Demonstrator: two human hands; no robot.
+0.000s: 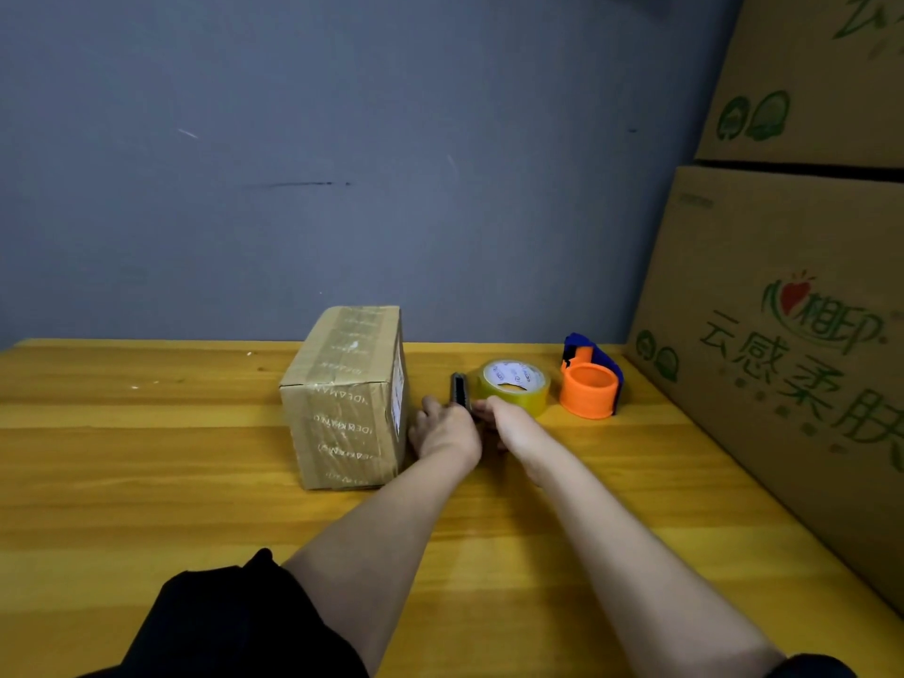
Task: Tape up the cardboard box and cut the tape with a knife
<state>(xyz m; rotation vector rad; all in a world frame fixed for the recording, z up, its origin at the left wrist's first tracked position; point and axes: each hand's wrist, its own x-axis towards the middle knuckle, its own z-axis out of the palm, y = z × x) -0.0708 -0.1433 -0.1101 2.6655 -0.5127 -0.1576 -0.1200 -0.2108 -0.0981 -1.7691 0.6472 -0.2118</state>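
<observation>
I see my left hand (442, 430) and right hand (494, 413) meeting on the knife (460, 390), between the taped cardboard box (347, 398) and tape roll (516, 386) on the bench (146, 457).

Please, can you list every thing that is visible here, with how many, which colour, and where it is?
cardboard box: one, brown, taped, on the table, left of the hands
knife: one, dark grey, between the box and the tape roll, at the fingertips
tape roll: one, clear yellowish, lying flat, right of the knife
tape dispenser: one, orange and blue, right of the roll
big cartons: two, brown with green print, stacked at right
table: one, yellow wood
wall: grey, behind
left hand: at the knife
right hand: at the knife, beside the roll
</observation>
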